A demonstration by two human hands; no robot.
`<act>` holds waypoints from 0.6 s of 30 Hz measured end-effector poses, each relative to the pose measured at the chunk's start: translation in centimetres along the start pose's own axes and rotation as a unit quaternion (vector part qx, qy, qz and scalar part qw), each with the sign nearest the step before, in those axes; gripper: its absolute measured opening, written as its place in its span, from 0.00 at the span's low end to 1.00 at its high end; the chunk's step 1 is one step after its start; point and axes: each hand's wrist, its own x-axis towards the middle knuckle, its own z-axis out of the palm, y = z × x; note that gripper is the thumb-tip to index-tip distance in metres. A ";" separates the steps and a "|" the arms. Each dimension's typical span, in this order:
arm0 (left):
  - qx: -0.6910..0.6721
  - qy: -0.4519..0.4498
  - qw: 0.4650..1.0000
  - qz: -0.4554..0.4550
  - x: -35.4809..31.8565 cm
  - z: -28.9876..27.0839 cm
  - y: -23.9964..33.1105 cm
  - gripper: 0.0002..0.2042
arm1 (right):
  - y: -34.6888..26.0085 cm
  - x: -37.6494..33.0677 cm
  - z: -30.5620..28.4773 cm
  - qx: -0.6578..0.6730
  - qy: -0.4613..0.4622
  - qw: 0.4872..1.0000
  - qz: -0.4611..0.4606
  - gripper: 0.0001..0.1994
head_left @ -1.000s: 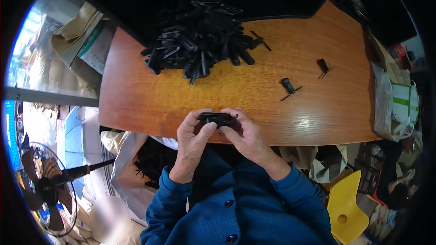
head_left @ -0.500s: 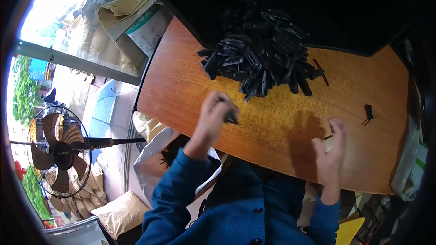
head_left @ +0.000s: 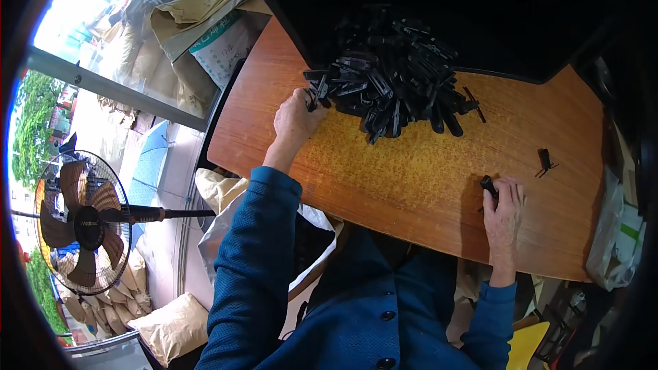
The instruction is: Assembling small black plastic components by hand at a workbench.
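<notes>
Hands touch slim black parts and 1 stubby piece.

On the fan, at the left of the frame, there is one short line of pale letters, which goes across its dark round centre. In the upper left of the frame, the white bag has a green band with large pale characters printed on it; the band runs at a slant and only a part of the characters can be seen. Below this band, on the white part of the same bag, there are smaller bluish marks, too blurred to be read.
</notes>
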 end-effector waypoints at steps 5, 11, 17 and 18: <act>-0.097 -0.035 0.995 -0.016 -3.4 -0.8 -3.5 0.17 | -2.2 -1.5 -0.1 0.174 0.061 0.982 -0.035 0.10; -0.747 -0.207 0.626 -0.082 -12.5 -2.9 -0.7 0.04 | -8.6 -3.0 -0.9 0.408 0.005 0.912 0.033 0.07; -0.778 -0.264 0.565 -0.073 -18.5 -3.6 3.7 0.05 | -13.3 -4.4 -2.0 0.420 -0.006 0.907 -0.020 0.08; -0.779 -0.272 0.560 -0.073 -19.1 -3.7 4.3 0.06 | -13.8 -4.5 -2.5 0.398 0.003 0.916 -0.045 0.08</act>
